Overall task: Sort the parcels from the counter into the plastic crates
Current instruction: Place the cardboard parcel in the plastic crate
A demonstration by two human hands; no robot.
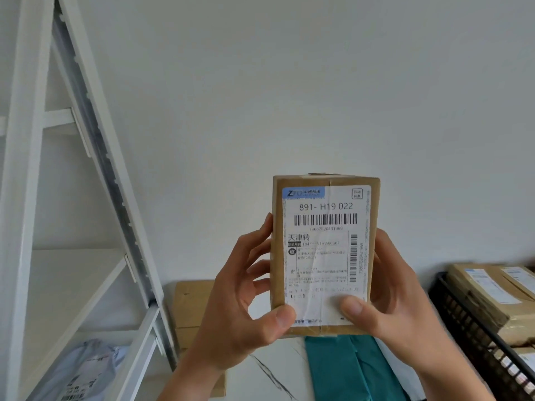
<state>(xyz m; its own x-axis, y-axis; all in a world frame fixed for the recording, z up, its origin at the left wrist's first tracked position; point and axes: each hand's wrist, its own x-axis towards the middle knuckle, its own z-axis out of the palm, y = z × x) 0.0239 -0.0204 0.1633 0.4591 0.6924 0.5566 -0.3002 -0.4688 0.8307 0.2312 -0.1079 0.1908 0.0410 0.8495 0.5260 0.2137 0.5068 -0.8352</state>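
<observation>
1. Both hands are holding up one small brown box [324, 253] in front of the white wall [289, 82].
2. The left hand [237, 299] is gripping the box's left side. Its fingers are curling round the edge and its thumb is pressing on the front, low down.
3. The right hand [402, 302] is gripping the right side, and its thumb is pressing on the white label [320, 273].
4. The box is standing tall in the air, above the counter [278, 366]. Its label is facing the camera and showing "891- H19 022".
5. A green packet [347, 371] is lying on the counter, just under the box.
6. A black crate [469, 328] is sitting at the right, with brown parcels [489, 290] lying in it.
7. Another brown carton [192, 302] is sitting behind the left hand.
8. A white shelf rack [26, 198] is standing at the left, and a grey bag [86, 369] is lying on a low shelf.
</observation>
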